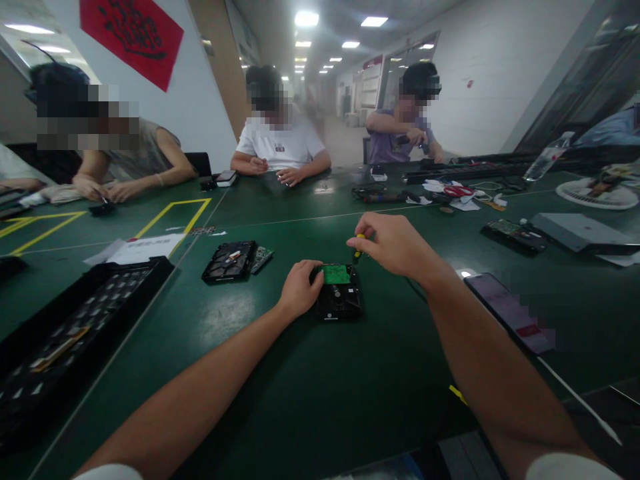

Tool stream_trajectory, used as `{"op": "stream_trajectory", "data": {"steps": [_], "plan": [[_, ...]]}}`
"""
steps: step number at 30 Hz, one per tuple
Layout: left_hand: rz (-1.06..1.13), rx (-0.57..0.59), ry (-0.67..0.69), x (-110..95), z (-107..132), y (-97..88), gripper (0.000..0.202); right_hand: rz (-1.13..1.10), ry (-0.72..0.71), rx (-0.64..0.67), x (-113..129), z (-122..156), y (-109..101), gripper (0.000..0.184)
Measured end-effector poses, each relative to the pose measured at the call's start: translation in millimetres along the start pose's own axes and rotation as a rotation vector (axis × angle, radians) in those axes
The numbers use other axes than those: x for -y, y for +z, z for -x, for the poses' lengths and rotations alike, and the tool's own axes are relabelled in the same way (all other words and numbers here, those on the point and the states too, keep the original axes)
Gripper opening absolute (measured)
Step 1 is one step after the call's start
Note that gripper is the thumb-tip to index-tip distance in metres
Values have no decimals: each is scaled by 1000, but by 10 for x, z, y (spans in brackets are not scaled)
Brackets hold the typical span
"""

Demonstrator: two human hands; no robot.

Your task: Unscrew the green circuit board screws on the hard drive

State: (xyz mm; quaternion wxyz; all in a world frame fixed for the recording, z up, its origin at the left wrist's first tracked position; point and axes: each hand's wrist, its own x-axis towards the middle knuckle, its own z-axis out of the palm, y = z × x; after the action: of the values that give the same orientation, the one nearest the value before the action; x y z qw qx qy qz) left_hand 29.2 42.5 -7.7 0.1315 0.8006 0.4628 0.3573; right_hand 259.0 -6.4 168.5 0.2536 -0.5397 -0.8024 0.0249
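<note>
A black hard disk drive [340, 303] lies on the green table in front of me, with a green circuit board [337, 274] on its far half. My left hand [301, 288] grips the drive's left side, the thumb over its edge near the board. Pinched between the fingers of my right hand [387, 241] is a small screwdriver with a yellow and black handle [359, 245]. It stands roughly upright over the drive's far right corner. Whether its tip touches a screw is too small to tell.
Left of the drive lie another black drive [229, 261] and a loose circuit board [262, 259]. A long black tray [150, 280] fills the left side. On the right are a phone [505, 310], a grey case [585, 232] and a bottle [549, 157]. Several people sit across the table.
</note>
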Motion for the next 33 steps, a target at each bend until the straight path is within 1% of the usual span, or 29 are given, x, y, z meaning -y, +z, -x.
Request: {"op": "stream_trajectory", "data": {"steps": [3,11,14,17,21,24,28,31,33], "plan": [[4,0,7,3,-2,2,24,-66,-46,40,23,5,-4,10],[3,6,6,-16,6,3,26,-107,-30,50,51,-13,-18,20],[-3,9,1,-17,5,1,26,-138,-41,59,39,1,-20,21],[1,8,9,-11,4,3,25,-149,-47,51,31,8,-5,26],[0,6,5,-9,6,4,24,-74,-21,44,32,-11,12,24],[1,5,10,-17,7,0,24,-39,-55,32,31,-21,7,20],[-7,8,5,-24,3,-4,24,-49,-76,48,31,-12,4,15],[-10,15,8,-19,0,-2,23,29,-8,-9,44,-7,17,10],[-11,12,11,-17,0,-1,23,88,47,-35,53,-6,27,17]]}}
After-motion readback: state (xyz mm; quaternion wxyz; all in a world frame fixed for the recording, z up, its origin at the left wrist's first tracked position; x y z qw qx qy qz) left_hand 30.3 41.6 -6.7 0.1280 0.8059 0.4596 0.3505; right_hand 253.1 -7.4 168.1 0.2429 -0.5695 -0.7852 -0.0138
